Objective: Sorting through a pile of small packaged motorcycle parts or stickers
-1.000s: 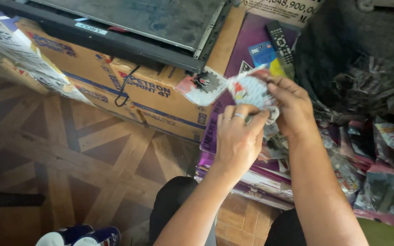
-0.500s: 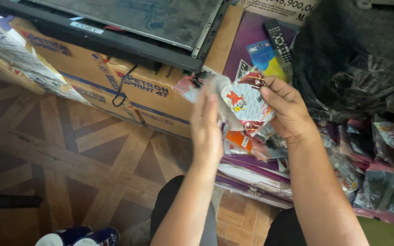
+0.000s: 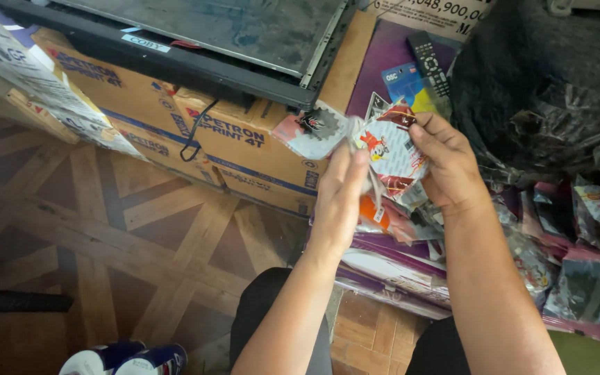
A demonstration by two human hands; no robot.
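Right hand (image 3: pixel 446 163) pinches the top edge of a small white and red printed packet (image 3: pixel 387 149) between thumb and fingers, lifting it up in front of the chest so its printed face turns toward the eyes. Left hand (image 3: pixel 338 201) has its fingers straight and pressed together, laid flat against the packet's left side, seemingly to steady or smooth it. More wrappers are bunched below the held one, an orange one (image 3: pixel 369 212) showing beneath the left palm. Just under both hands lies a stack of purple flat packs (image 3: pixel 397 271) on the floor, spreading right into a heap of loose wrappers (image 3: pixel 578 271). Farther off sit cardboard boxes (image 3: pixel 244 149) carrying a flat black screen (image 3: pixel 196 35), a remote control (image 3: pixel 430 62) on a purple sheet, and a black plastic bag (image 3: pixel 557 90) at far right. Wooden parquet floor (image 3: pixel 105 229) lies to the left.
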